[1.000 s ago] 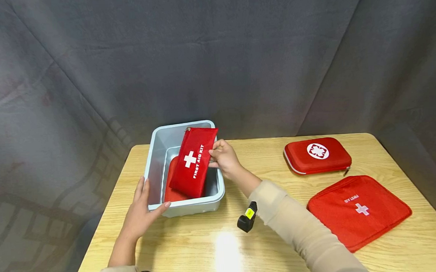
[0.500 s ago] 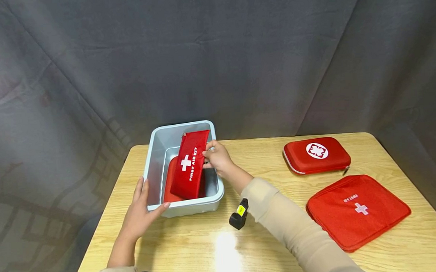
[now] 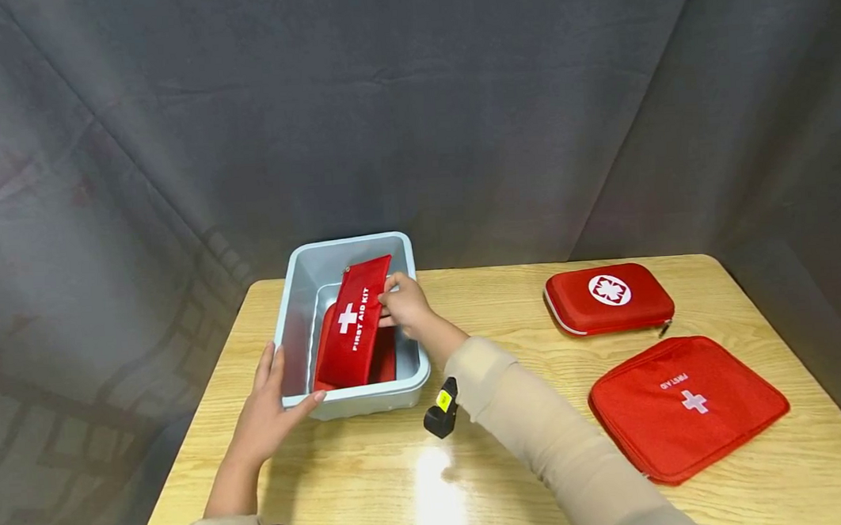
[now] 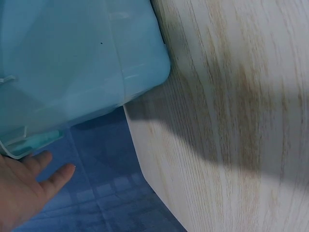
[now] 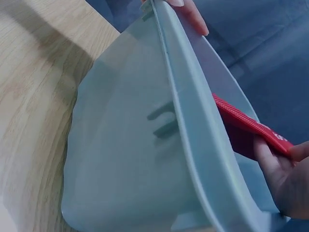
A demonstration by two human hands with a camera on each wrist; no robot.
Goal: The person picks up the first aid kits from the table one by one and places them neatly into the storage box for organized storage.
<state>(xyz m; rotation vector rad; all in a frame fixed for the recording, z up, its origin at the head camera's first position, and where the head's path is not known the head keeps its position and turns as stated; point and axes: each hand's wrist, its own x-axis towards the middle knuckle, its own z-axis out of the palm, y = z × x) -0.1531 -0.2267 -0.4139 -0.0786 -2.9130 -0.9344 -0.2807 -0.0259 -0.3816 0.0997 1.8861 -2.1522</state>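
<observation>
Inside the grey plastic bin [image 3: 421,381] a red pouch [image 3: 344,350] marked FIRST AID KIT tilts, its lower end over another red item [image 3: 385,361] at the bottom. My right hand [image 3: 406,307] pinches the pouch by its right edge, thumb on top and fingers beneath, which also shows in the right wrist view, where the pouch [image 5: 236,116] rises between the bin walls. At the bin's near left corner my left hand [image 3: 266,420] touches the rim with fingers straight and spread. Its fingers [image 4: 57,181] extend beside the bin in the left wrist view.
A red hard case [image 3: 572,302] with a white round emblem lies on the wooden table [image 3: 494,306] at the right. In front of it lies a flat red FIRST AID bag [image 3: 658,432]. A grey curtain [image 3: 485,132] hangs behind the table.
My right hand has moved left and slightly down into the bin with the pouch, which now sits lower and further left. The left hand keeps its place at the rim.
</observation>
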